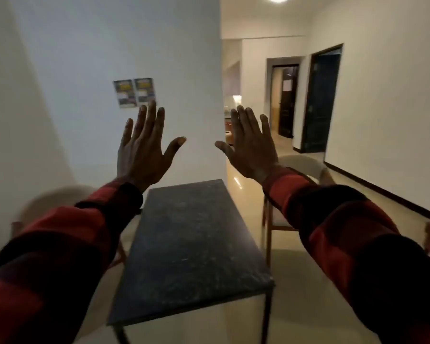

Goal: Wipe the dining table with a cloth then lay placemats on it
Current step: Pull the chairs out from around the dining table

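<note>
A narrow dining table (pixel 191 247) with a dark speckled stone top stands in front of me, its far end against a white wall. Nothing lies on its top. My left hand (pixel 144 150) is raised above the table's far left corner, back toward me, fingers spread, holding nothing. My right hand (pixel 252 147) is raised level with it to the right, also spread and holding nothing. Both arms wear red and black checked sleeves. No cloth and no placemat is in view.
A pale round-backed chair (pixel 301 167) stands at the table's right side, another blurred chair (pixel 50 204) at its left. A tiled floor (pixel 305 289) runs right toward dark doorways (pixel 320 98). Two stickers (pixel 134 93) hang on the wall.
</note>
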